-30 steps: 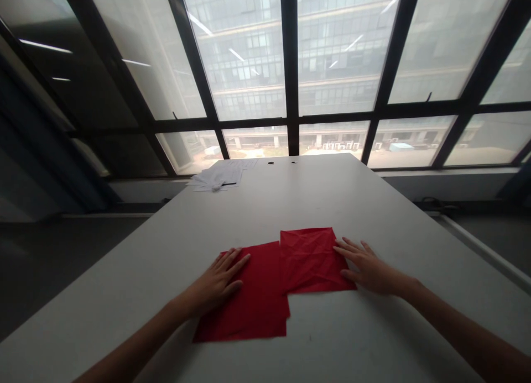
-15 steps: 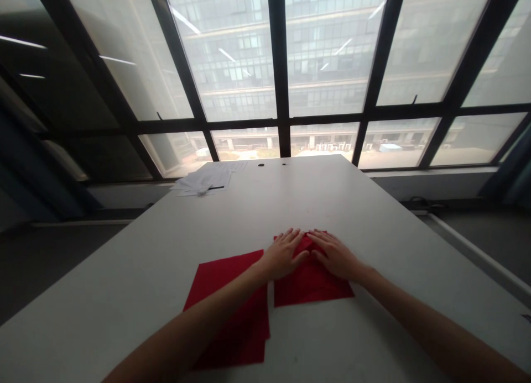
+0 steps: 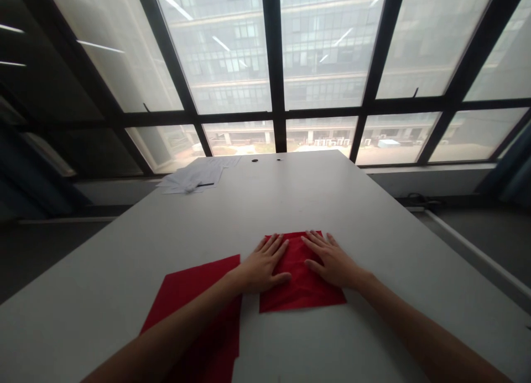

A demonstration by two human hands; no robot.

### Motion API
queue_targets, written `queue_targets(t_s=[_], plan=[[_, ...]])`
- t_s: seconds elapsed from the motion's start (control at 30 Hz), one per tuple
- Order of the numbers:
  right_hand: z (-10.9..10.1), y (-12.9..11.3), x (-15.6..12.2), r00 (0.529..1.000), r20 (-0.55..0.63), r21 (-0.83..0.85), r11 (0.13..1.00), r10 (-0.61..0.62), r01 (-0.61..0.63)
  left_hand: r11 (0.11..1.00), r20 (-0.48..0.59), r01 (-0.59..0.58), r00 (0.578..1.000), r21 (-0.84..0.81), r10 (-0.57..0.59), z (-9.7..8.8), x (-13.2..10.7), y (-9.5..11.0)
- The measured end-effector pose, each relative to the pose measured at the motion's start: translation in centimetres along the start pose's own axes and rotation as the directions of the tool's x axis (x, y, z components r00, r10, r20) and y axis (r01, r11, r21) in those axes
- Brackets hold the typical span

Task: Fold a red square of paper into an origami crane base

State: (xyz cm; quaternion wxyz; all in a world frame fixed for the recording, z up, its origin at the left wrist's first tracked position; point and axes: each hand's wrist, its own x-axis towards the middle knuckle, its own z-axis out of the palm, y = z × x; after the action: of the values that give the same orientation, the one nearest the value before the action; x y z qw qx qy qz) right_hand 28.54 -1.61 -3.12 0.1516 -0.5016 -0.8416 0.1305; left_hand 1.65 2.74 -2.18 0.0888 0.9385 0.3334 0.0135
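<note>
A creased red sheet [image 3: 296, 294], paper or thin cloth, lies flat on the white table. My left hand [image 3: 263, 264] rests on its left side, fingers stretched toward the far edge and thumb out to the right. On its right side my right hand [image 3: 331, 260] lies flat with fingers spread. Neither hand grips anything. To the left, flat red sheets [image 3: 199, 283] lie partly under my left forearm, which hides some of them.
The white table [image 3: 290, 200] runs away toward large windows. Loose white papers [image 3: 178, 179] lie at its far left with a dark pen [image 3: 206, 184] on them. Two small dark holes [image 3: 254, 161] are near the far edge.
My hands have moved apart, from close together near the sheet's far edge to its two sides. More of the sheet's middle shows, spread flatter. The view has shifted slightly.
</note>
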Motion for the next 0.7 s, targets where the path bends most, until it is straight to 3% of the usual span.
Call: queue_targets(t_s=[0.13,0.47,0.7], plan=[[-0.2,0.3,-0.3,0.999,-0.004,0.021,0.999,-0.046,0.046,1.000,0.052,0.003,0.999,0.001,-0.004,-0.7,0.9,0.4],[-1.8,1.6,-0.5,0.994,0.097,0.082,0.996,-0.052,0.044,0.998,-0.032,-0.023,0.999,-0.061,0.021,-0.1,0.2,-0.6],[-1.0,3.0,-0.2,0.994,-0.109,0.233,0.972,0.000,0.026,0.979,-0.211,-0.062,0.977,-0.197,0.020,0.0,0.5,-1.1]])
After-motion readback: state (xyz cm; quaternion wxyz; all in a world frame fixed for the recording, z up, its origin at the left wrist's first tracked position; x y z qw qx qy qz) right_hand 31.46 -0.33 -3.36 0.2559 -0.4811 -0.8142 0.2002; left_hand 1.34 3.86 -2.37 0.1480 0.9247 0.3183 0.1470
